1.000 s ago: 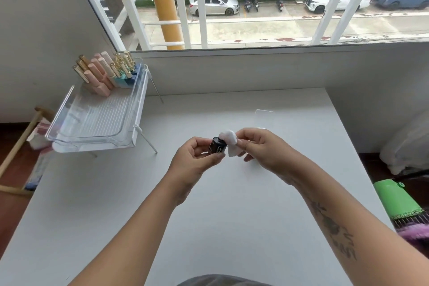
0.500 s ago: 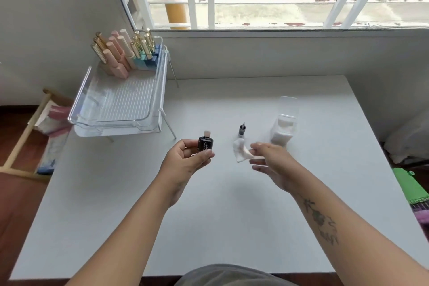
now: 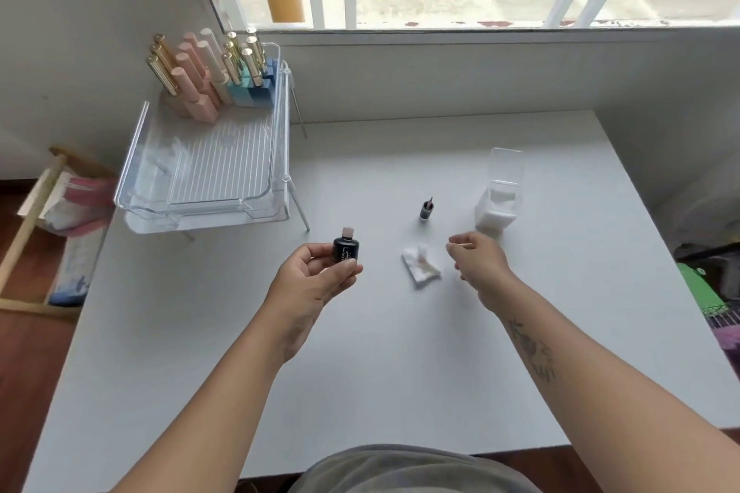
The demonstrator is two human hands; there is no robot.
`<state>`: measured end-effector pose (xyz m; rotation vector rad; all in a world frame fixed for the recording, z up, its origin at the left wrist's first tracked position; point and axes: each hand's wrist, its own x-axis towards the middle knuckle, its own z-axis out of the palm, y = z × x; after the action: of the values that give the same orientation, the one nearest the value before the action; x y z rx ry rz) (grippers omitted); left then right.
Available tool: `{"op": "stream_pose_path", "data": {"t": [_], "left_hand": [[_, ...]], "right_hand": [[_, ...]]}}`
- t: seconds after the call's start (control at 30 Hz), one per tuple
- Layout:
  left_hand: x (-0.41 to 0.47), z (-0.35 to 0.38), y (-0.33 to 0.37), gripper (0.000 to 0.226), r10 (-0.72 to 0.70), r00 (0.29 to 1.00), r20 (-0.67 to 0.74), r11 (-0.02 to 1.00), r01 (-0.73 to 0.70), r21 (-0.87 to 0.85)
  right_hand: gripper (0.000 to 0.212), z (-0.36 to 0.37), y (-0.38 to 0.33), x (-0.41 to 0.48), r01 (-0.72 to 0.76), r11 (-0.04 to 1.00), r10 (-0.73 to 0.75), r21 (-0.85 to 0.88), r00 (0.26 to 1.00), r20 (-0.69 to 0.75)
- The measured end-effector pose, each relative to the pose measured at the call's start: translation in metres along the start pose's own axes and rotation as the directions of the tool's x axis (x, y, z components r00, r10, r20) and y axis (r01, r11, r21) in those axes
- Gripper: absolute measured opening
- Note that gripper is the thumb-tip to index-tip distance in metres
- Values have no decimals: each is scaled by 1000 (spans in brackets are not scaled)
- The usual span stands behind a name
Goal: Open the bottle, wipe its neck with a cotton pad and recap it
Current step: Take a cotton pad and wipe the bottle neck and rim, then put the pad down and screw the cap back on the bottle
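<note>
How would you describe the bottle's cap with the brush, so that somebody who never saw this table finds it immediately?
Start at the white table and find the clear box of cotton pads on its right side. Just left of that box, beyond the used cotton pad, the cap stands alone. It is small and dark, upright with its brush pointing up, unlike the flat white pad.

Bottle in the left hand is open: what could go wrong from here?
1. The bottle is uncapped and pinched only by the left hand's fingertips; a tilt could spill polish on the white table.
2. The cap stands brush-up on a narrow base; the empty right hand reaching in might knock it over.
3. The stained cotton pad may mark the table.
</note>
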<state>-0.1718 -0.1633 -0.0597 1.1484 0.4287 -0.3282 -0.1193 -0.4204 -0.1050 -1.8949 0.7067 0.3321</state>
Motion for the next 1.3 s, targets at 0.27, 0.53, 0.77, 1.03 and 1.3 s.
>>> {"op": "stream_pose_path", "data": {"t": [0.27, 0.53, 0.77, 1.03, 1.3], "left_hand": [[18, 5, 5, 32, 6, 1000, -9, 1000, -6, 5], [39, 11, 5, 31, 6, 999, -32, 1000, -5, 15], [49, 18, -4, 32, -19, 999, -39, 999, 20, 24], [58, 27, 3, 34, -4, 999, 41, 996, 0, 93], [56, 39, 5, 39, 4, 996, 90, 990, -16, 137]], "right_hand": [[34, 15, -23, 32, 159, 972, -162, -172, 987, -7], [37, 24, -34, 69, 270, 899, -268, -344, 962, 55], [6, 23, -33, 64, 311, 915, -306, -259, 950, 58], [27, -9, -72, 5, 667, 665, -620, -336, 744, 249], [16, -48, -110, -43, 780, 457, -733, -428, 602, 315]]}}
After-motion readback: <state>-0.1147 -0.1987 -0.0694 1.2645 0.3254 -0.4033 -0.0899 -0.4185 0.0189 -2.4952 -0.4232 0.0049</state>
